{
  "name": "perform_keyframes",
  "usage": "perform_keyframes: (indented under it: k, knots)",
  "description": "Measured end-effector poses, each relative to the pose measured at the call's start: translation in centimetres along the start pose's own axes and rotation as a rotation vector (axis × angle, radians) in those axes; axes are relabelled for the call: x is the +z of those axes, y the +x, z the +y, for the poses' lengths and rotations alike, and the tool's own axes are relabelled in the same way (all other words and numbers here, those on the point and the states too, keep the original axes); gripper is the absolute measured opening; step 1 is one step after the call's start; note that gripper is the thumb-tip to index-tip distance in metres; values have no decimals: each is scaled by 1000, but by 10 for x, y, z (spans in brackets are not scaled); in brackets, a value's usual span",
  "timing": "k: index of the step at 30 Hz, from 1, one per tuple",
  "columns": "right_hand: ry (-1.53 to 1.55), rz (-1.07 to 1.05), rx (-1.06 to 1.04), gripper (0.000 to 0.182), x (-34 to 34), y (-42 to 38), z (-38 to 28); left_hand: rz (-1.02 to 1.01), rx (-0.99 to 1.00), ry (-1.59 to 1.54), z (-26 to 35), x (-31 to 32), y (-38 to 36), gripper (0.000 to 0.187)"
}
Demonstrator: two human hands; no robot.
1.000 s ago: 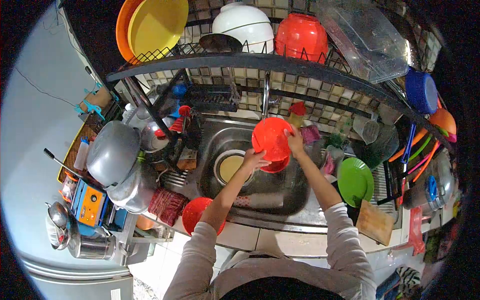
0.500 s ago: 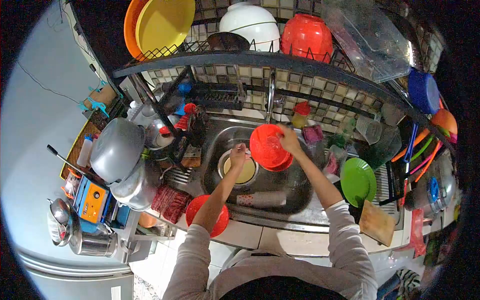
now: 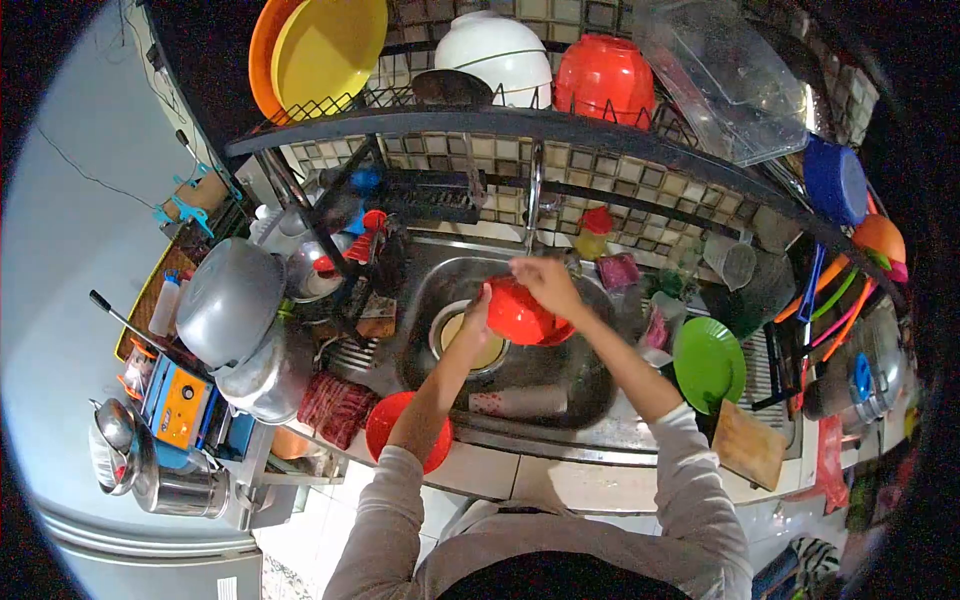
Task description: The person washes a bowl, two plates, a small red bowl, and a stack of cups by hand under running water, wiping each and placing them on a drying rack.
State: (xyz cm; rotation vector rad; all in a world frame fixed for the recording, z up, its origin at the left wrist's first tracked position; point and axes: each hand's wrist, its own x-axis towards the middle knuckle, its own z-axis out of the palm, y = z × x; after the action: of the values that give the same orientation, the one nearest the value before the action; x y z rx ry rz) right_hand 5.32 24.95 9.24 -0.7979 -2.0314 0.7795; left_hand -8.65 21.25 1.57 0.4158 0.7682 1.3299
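Note:
Over the steel sink (image 3: 590,400), a red bowl (image 3: 515,312) is held tilted, its outside showing. My left hand (image 3: 478,312) grips its left edge, fingers partly hidden. My right hand (image 3: 547,284) is at the bowl's upper right rim, below the faucet (image 3: 535,200); its fingers are bent and blurred, and what they pinch is hard to make out. Another red bowl shows beneath the held one. A round metal bowl (image 3: 440,330) with pale content sits in the sink, behind my left hand. A white cup-like item with red dots (image 3: 520,402) lies near the sink's front.
A second red bowl (image 3: 378,425) sits on the front counter beside a red cloth (image 3: 338,408). Right of the sink are a green plate (image 3: 708,365) and a wooden board (image 3: 750,446). A black dish rack (image 3: 600,130) spans above; pots (image 3: 230,300) stand left.
The held red bowl has turned from showing its inside to showing its outside. My left hand has come up against it, and my right hand has moved left along its rim.

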Motion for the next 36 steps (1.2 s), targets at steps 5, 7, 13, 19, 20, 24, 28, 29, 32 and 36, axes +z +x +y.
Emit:
perform_keyframes:
  k: [5, 7, 13, 19, 20, 24, 28, 29, 32, 36]
  knots:
    - [-25, -624, 272, 16, -29, 63, -9, 136, 198, 285, -14, -2, 13, 35]
    - [-54, -705, 326, 17, -28, 70, -21, 150, 273, 305, -10, 4, 9, 33]
    - [-167, -765, 233, 19, -23, 83, 2, -53, 452, 397, -11, -5, 31, 27]
    - [-520, -677, 26, 16, -37, 76, -12, 76, 217, 341, 14, 23, 0, 24]
    - [-818, -583, -162, 15, -39, 74, -10, 53, 255, 351, 11, 11, 11, 24]
    - [-760, -351, 66, 15, -44, 59, -1, 124, 295, 361, 25, 10, 5, 27]
    - [-61, -580, 232, 16, -39, 56, -4, 225, 417, 477, 16, -27, 37, 29]
    - [52, -537, 145, 15, -34, 54, -3, 224, 414, 478, 14, -27, 38, 29]
    - [156, -550, 70, 13, -26, 59, 0, 278, 391, 377, 17, -19, 31, 32]
    - [-144, -459, -165, 14, -37, 64, 1, 323, 347, 271, 12, -26, 44, 36]
